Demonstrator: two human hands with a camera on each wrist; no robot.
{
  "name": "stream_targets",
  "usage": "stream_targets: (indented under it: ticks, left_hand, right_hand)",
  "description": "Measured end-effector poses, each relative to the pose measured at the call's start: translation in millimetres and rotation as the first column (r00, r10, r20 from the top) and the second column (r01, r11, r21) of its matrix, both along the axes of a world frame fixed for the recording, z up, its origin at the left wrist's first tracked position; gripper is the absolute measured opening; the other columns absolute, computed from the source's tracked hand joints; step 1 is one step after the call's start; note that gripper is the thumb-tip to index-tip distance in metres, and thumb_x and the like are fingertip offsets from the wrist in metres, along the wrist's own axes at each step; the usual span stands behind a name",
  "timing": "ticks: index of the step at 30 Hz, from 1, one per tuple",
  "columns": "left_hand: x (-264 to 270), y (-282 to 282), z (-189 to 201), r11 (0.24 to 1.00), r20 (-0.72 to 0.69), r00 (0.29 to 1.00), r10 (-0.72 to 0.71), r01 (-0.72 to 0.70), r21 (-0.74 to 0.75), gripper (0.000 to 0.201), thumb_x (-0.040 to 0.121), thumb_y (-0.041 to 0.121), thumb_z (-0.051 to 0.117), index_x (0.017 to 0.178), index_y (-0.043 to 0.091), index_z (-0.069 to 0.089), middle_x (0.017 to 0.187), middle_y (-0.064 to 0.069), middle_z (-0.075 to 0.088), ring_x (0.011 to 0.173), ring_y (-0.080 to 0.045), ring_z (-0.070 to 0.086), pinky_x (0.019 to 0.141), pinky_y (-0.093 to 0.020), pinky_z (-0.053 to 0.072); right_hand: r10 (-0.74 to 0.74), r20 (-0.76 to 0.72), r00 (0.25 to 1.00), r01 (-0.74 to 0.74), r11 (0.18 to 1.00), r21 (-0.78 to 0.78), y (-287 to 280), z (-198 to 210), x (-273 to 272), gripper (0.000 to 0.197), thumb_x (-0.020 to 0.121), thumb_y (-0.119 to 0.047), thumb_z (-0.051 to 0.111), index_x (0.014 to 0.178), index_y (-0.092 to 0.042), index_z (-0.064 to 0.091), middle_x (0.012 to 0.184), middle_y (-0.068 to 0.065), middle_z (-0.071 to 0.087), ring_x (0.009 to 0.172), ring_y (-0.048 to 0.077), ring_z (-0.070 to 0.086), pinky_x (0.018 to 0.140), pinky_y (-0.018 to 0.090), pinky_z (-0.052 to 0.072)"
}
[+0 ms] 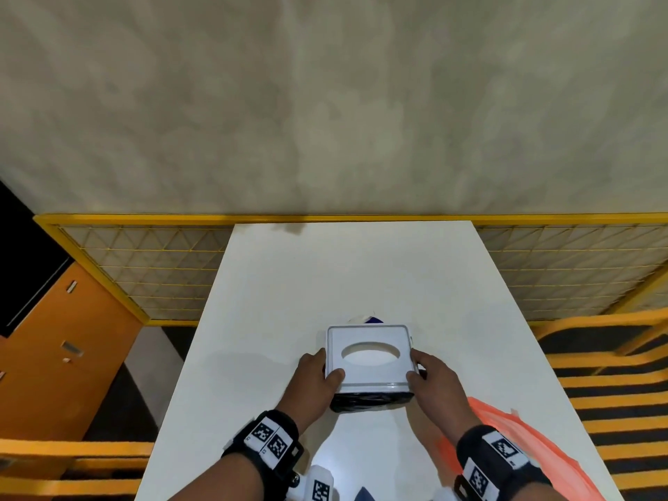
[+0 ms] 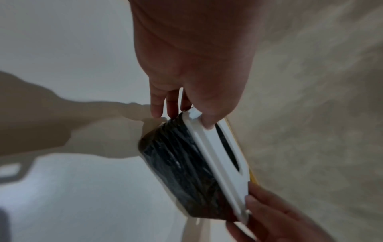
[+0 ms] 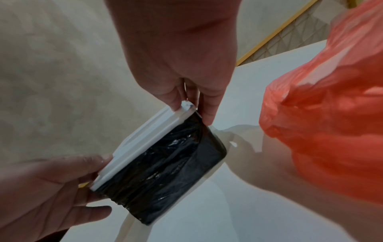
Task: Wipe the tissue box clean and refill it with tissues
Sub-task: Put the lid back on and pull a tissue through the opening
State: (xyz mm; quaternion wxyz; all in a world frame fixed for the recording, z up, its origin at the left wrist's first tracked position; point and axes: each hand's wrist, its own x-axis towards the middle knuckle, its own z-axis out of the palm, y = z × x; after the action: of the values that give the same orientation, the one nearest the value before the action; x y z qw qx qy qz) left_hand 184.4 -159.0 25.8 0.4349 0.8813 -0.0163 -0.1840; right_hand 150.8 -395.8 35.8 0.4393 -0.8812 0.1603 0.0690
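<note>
Nearest the person, at the right edge of the smooth white rectangular table (image 1: 361, 269), lay a crumpled orange-red plastic bag (image 1: 524, 439), thin and translucent, its folds catching the light. Both wrists wore black straps (image 1: 265, 442) carrying white tags printed with black square patterns.

A little farther in, near the middle of the table, sat the square tissue box (image 1: 368, 356): a glossy white plastic lid with rounded corners and an oval opening, over a body wrapped in wrinkled, shiny black film. Its base met the tabletop. The left hand (image 1: 318, 374) gripped the box's near left corner, thumb laid on the lid's top face, fingers curled down against the black-wrapped side. The right hand (image 1: 432, 374) held the near right corner the same way, thumb at the lid's rim and fingers pressed along the side. From the wrist views the film showed fine ridges and bright creases, and the lid's edge stood out as a thin white lip.

Just behind the box a small white and dark blue thing (image 1: 370, 318) peeked out, too hidden to identify.

Beyond the far edge ran a yellow metal frame with wire mesh (image 1: 151, 269), then a mottled grey-beige floor (image 1: 325, 103). At far left stood an orange cabinet (image 1: 65, 341) with small metal handles.
</note>
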Motion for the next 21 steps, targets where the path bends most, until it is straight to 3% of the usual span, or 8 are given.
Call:
stream_targets:
  ticks: [3,5,7,10,13,15,18,21]
  left_hand:
    - [-6.8,1.1,-6.3,1.000,-0.029,1.000,-0.008,0.009,0.029,0.027,0.104,0.039,0.047,0.122,0.022,0.058,0.108,-0.003,0.052,0.098,-0.014,0.056,0.094,-0.032,0.049]
    - [-8.8,-1.6,-8.9,0.999,-0.058,0.998,0.000,0.003,0.044,0.037,0.106,0.040,0.043,0.134,0.018,0.051,0.118,-0.006,0.051,0.105,-0.018,0.055,0.101,-0.033,0.047]
    - [-9.6,-5.6,-9.7,0.998,-0.094,0.996,0.001,0.005,0.063,0.058,0.108,0.041,0.038,0.157,0.015,0.023,0.142,-0.010,0.040,0.124,-0.024,0.051,0.105,-0.032,0.042]
    - [-13.8,-7.1,-11.7,0.996,-0.069,0.997,-0.026,0.032,0.082,0.076,0.106,0.046,0.038,0.161,0.024,-0.011,0.163,-0.005,0.014,0.142,-0.029,0.036,0.114,-0.038,0.035]
    - [-18.4,-6.0,-8.2,0.982,-0.086,0.992,-0.096,0.109,0.157,0.083,0.103,0.057,0.038,0.159,0.031,-0.018,0.165,0.000,0.016,0.143,-0.031,0.032,0.110,-0.038,0.033]
    - [-17.6,-6.3,-4.4,0.958,-0.090,0.989,-0.120,0.139,0.251,0.083,0.102,0.060,0.035,0.159,0.031,-0.019,0.162,-0.001,0.023,0.139,-0.032,0.035,0.107,-0.041,0.037]
    - [-13.1,-7.4,0.0,0.917,-0.082,0.985,-0.151,0.171,0.359,0.083,0.102,0.062,0.032,0.159,0.028,-0.017,0.160,-0.003,0.027,0.133,-0.032,0.040,0.104,-0.045,0.041]
    - [-13.8,-9.0,-1.1,0.916,-0.092,0.986,-0.139,0.164,0.367,0.083,0.101,0.064,0.031,0.159,0.029,-0.017,0.159,-0.003,0.029,0.132,-0.032,0.040,0.104,-0.047,0.042]
  right_hand:
    - [0.071,-0.005,0.997,-0.071,0.995,-0.063,0.3,-1.3,-1.6,0.042,0.094,-0.010,0.050,0.135,-0.015,0.053,0.127,0.004,0.059,0.108,0.018,0.056,0.085,0.023,0.041]
    - [0.075,-0.005,0.997,-0.076,0.994,-0.079,0.6,-2.6,-3.2,0.042,0.096,-0.013,0.049,0.138,-0.014,0.050,0.129,0.003,0.058,0.114,0.018,0.054,0.088,0.022,0.039]
    - [0.075,0.000,0.997,-0.075,0.993,-0.092,-1.1,-5.0,-2.4,0.040,0.097,-0.014,0.049,0.136,-0.014,0.052,0.125,0.002,0.060,0.112,0.017,0.055,0.085,0.021,0.040]
    - [0.108,0.025,0.994,-0.104,0.987,-0.119,-1.8,-4.0,0.2,0.029,0.095,-0.011,0.051,0.122,-0.016,0.060,0.108,-0.002,0.059,0.104,0.017,0.057,0.072,0.013,0.039]
    - [0.136,-0.022,0.991,-0.137,0.954,-0.266,-6.2,-2.9,5.3,0.038,0.091,-0.019,0.056,0.129,-0.022,0.057,0.134,0.005,0.050,0.123,0.025,0.046,0.094,0.030,0.043]
    - [0.175,0.000,0.985,-0.156,0.877,-0.455,-5.4,4.8,13.4,0.040,0.085,-0.025,0.062,0.124,-0.033,0.059,0.147,0.003,0.039,0.132,0.029,0.037,0.102,0.042,0.039]
    - [0.415,0.092,0.905,-0.279,0.743,-0.608,10.3,17.9,36.8,0.023,0.083,-0.031,0.066,0.104,-0.039,0.069,0.155,0.006,0.031,0.138,0.039,0.030,0.106,0.058,0.029]
    - [0.614,-0.168,0.771,-0.542,0.495,-0.679,28.6,23.8,62.3,0.022,0.094,-0.033,0.051,0.108,-0.039,0.066,0.162,0.002,-0.007,0.146,0.035,-0.009,0.110,0.067,0.000]
